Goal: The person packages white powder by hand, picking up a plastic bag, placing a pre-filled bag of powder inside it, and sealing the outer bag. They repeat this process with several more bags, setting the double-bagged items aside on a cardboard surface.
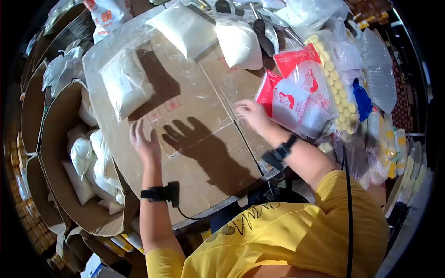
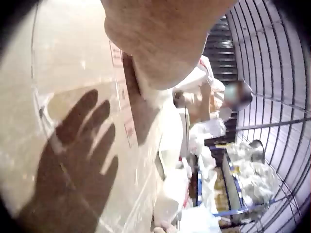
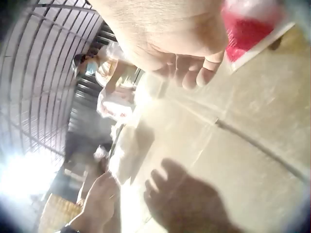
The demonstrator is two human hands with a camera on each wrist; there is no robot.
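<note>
My left hand (image 1: 147, 142) is over the left part of the cardboard-covered table (image 1: 204, 171), fingers spread and nothing in them. Just beyond its fingertips lies a clear bag of white powder (image 1: 125, 85). Toward the right, my right hand (image 1: 254, 116) hovers over the board with loosely bent fingers, also holding nothing. In the right wrist view those bent fingers (image 3: 192, 73) show below the palm. Beside this hand lie red-and-white printed plastic bags (image 1: 289, 99). Two more bags of white powder, one flat (image 1: 185, 30) and one plump (image 1: 238, 44), lie at the far side.
Open cardboard boxes (image 1: 51, 153) with white bags stand along the left. Metal scoops (image 1: 264, 32) lie at the back right. A tray of pale yellow round pieces (image 1: 336, 83) and a blue crumpled item (image 1: 361, 99) sit at the right. Another person (image 2: 214, 99) stands across the table.
</note>
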